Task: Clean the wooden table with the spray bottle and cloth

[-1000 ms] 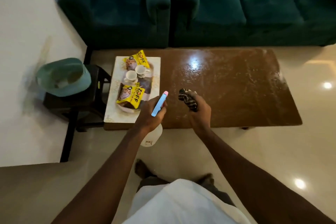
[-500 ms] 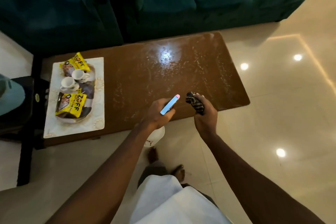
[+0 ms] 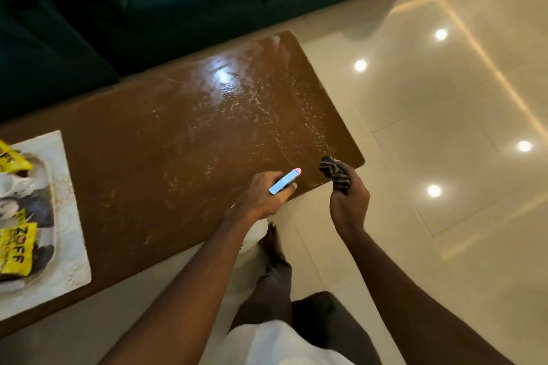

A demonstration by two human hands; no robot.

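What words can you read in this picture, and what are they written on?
"ZOFF": on the lower yellow packet.
Small print beside it: too blurred to read.
Upper yellow packet: its letters are cut off by the picture's edge, so they are unreadable.
Spray bottle: no words show.

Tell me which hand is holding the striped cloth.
The right hand grips the bunched striped cloth by the wooden table's corner; the left hand holds the spray bottle, its blue and pink top showing.
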